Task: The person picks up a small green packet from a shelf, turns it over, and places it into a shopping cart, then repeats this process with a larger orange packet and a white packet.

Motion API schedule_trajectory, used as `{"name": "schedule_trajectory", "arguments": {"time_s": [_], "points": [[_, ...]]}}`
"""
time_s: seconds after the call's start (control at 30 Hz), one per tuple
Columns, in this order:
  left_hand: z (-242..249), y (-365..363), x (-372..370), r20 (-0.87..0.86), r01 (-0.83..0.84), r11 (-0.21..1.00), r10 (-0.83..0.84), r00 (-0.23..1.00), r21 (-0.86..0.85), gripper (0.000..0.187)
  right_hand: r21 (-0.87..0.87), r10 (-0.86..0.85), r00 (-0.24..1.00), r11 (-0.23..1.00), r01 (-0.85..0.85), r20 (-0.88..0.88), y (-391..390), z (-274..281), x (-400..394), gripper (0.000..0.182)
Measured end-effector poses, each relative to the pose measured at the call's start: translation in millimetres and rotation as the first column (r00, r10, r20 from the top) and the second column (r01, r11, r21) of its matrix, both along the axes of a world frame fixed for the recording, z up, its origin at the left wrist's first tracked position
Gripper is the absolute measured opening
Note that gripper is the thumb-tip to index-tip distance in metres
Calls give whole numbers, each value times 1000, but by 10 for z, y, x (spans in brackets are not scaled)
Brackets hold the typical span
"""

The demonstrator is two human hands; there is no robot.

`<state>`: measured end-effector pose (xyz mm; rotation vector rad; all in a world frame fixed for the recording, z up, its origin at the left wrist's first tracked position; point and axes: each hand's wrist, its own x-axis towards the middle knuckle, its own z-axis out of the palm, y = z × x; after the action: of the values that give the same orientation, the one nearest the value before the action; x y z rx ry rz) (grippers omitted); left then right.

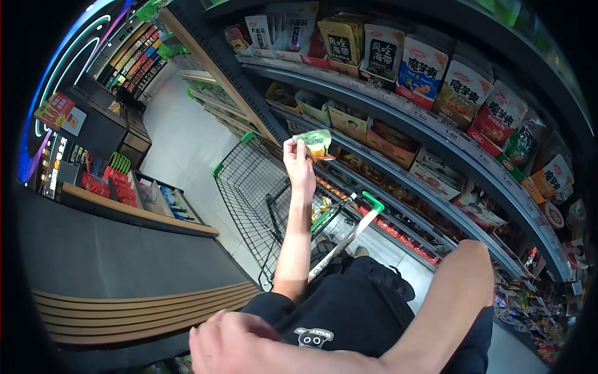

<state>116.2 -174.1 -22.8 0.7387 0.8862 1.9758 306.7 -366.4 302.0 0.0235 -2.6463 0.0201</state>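
My left hand is raised in front of the shelves, pinching a small green and yellow snack packet by its edge. Below that arm is a black wire shopping cart with green corners, and its handle slants towards my body. A few small packets lie in the cart, partly behind my forearm. My right arm bends across my front, bringing my right hand to the bottom left, close to the camera. Its fingers are curled, with the tips hidden.
Curved shelves on the right hold rows of upright snack pouches and open display boxes. To the left stands a dark counter with wooden slats, beside a low display of red packs. A tiled aisle runs ahead.
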Motion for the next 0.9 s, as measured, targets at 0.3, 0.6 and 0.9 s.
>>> {"name": "schedule_trajectory", "arguments": {"time_s": [0.3,0.6,0.9], "points": [[-76,-76,133,12,132,991,-132,991,-8,10,150,-388,871,883,445,-300,-114,-624,-52,23],[-205,-475,-74,593,501,839,-518,616,213,9,-911,-796,605,247,329,3,912,-2265,-18,16],[-282,-619,165,620,716,494,-777,110,492,20,-917,-676,721,-367,-154,150,955,-3453,-159,20]]}}
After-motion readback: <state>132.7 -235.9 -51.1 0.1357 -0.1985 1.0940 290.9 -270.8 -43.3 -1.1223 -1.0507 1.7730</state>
